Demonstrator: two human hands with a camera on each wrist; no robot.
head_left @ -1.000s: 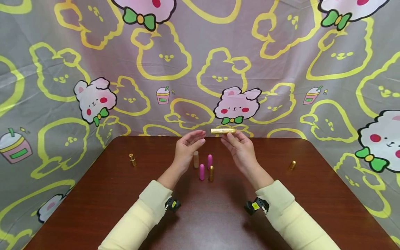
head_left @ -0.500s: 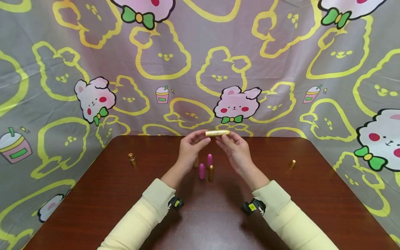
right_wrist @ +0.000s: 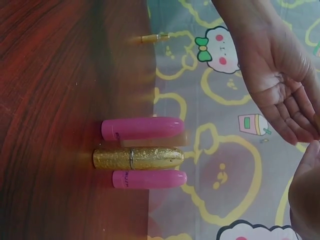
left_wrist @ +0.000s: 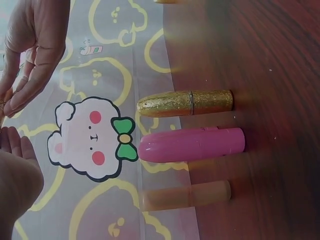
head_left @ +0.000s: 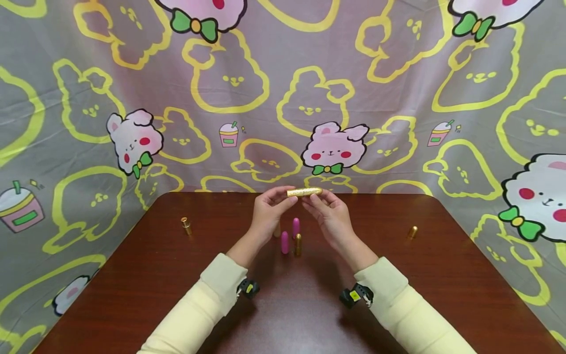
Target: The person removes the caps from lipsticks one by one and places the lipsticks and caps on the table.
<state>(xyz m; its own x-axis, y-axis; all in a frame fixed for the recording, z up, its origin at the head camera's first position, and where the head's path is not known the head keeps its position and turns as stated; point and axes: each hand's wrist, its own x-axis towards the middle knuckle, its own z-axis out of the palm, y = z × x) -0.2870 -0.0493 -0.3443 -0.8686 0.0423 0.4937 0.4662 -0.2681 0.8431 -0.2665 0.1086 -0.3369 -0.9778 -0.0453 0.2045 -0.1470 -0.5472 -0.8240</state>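
A gold bullet-shaped lipstick (head_left: 304, 191) lies level in the air above the back of the table. The left hand (head_left: 268, 210) pinches its blunt left end between thumb and fingers. My right hand (head_left: 329, 212) pinches the rounded right end. Below them stand a gold lipstick (head_left: 298, 245) and two pink lipsticks (head_left: 285, 243), upright and close together. A beige tube (left_wrist: 187, 196) stands beside them, mostly behind the left hand in the head view. Both wrist views show the hands at the edge, the held lipstick almost wholly hidden.
On the brown table (head_left: 292, 314), a small gold lipstick base (head_left: 186, 226) stands far left and a short gold cap (head_left: 412, 232) far right. A patterned cloth (head_left: 265, 73) hangs around the back and sides.
The right hand has brought the gold lipstick left and slightly down. The left hand, apart from it one second ago, has moved in and taken hold of its left end.
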